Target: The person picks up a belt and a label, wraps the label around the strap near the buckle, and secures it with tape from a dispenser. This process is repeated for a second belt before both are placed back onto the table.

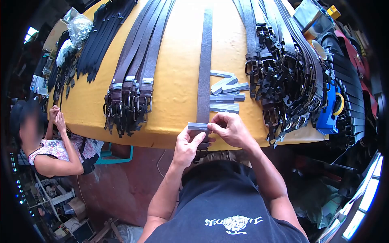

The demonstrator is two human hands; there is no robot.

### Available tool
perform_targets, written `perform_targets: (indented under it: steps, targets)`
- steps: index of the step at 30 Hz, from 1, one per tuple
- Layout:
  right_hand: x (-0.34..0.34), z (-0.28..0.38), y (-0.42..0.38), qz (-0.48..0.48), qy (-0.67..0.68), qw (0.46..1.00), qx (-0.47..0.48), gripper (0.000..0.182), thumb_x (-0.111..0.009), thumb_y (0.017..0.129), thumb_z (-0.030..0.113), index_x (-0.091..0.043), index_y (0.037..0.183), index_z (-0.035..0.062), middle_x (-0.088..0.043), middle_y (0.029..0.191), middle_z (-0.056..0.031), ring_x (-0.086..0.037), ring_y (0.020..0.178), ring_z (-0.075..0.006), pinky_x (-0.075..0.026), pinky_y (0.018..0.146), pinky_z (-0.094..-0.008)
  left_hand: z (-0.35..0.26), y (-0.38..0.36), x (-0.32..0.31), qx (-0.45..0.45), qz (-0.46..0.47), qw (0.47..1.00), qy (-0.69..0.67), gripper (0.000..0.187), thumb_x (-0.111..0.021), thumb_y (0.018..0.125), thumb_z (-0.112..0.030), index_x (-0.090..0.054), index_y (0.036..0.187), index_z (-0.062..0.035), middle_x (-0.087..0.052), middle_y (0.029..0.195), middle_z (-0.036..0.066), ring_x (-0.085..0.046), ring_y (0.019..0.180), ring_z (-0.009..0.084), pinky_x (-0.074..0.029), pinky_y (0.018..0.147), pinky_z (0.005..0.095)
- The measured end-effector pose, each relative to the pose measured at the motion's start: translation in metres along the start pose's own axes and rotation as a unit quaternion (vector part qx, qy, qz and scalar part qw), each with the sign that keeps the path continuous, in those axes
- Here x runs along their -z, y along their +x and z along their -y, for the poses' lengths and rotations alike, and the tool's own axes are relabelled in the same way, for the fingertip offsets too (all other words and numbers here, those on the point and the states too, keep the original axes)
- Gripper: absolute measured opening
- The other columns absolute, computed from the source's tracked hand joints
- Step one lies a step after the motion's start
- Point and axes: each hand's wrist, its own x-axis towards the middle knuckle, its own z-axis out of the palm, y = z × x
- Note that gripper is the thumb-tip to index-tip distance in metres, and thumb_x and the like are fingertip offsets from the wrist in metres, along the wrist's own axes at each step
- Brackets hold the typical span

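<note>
While both hands pinch the grey label band (197,126) around the brown belt (204,73) at the table's (174,81) near edge, left hand (187,146) and right hand (229,129) should keep it square and snug.

The bench (178,81) carries a matt yellow covering, smooth in finish. The single belt (204,60) lying along it appears to be matt dark-brown leather. The label strip (197,126) pinched across it looks like grey card or paper (its print is too small to read). The stacked belt buckles (279,97) are dark metal with a dull sheen.
</note>
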Motion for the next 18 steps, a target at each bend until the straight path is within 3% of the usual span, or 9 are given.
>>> perform_targets:
  steps: [18]
  targets:
    - [-0.0005,-0.0017,-0.0006,-0.001,0.025,1.000,0.002,0.017,-0.065,0.087,0.015,-0.063,0.085,-0.0022,-0.065,0.073,-0.0033,-0.056,0.066,-0.0047,-0.046,0.060,-0.0216,0.0021,0.0048,-0.0064,-0.037,-0.045,0.998,0.003,0.018,-0.046,0.094,-0.004,-0.057,0.106,0.0045,-0.065,0.095,0.013,-0.065,0.082,0.0175,-0.059,0.073,0.0329]
